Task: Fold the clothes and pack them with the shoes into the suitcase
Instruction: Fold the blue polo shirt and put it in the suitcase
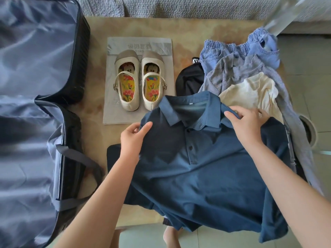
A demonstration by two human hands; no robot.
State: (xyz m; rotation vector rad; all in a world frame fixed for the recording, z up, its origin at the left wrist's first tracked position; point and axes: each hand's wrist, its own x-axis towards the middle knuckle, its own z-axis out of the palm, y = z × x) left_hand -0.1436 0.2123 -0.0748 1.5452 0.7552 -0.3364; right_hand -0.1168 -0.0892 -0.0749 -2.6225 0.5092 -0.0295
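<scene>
Head view shows the left hand (133, 135) and right hand (247, 120) each pinching 1 shoulder of the blue shirt (197, 176), likely to lay it flat on the table (188, 29) for folding, beside the 2 shoes (139, 81) and open suitcase (35, 86).

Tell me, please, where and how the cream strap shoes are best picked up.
Come from above at the near, heel end. The cream strap shoes stand side by side, openings up, so fingers can probably hook into both heels and pinch the inner walls together. The blue polo shirt covers one heel's edge; shift it first.
</scene>
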